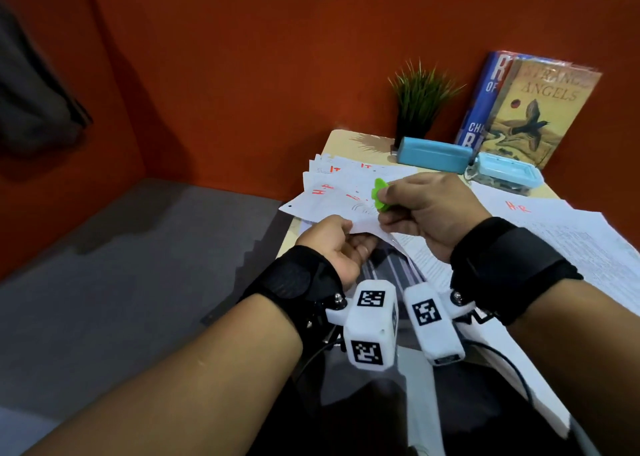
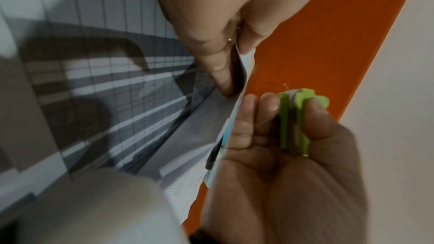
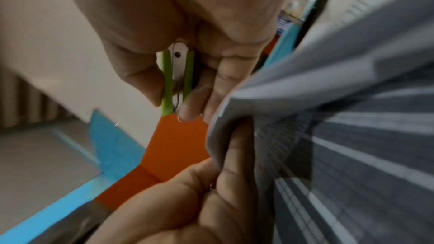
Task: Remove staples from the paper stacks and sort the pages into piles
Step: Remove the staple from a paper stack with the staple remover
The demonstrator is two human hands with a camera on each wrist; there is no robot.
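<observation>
My left hand (image 1: 341,239) pinches the near corner of a white stapled paper stack (image 1: 367,225) lifted above the desk's front left edge; the same pinch shows in the left wrist view, where thumb and fingers (image 2: 218,66) clamp the paper edge (image 2: 237,103). My right hand (image 1: 415,209) grips a green staple remover (image 1: 484,197) just above that corner, its handles squeezed between thumb and fingers (image 3: 178,79). The remover (image 2: 293,120) sits beside the paper edge. Whether its teeth touch a staple is hidden.
Fanned pages marked in red (image 1: 332,185) lie at the desk's left. A larger printed pile (image 1: 571,234) lies on the right. At the back stand a blue stapler (image 1: 433,154), a blue-lidded box (image 1: 505,175), a small plant (image 1: 419,99) and books (image 1: 533,109). Orange wall (image 1: 277,57) behind.
</observation>
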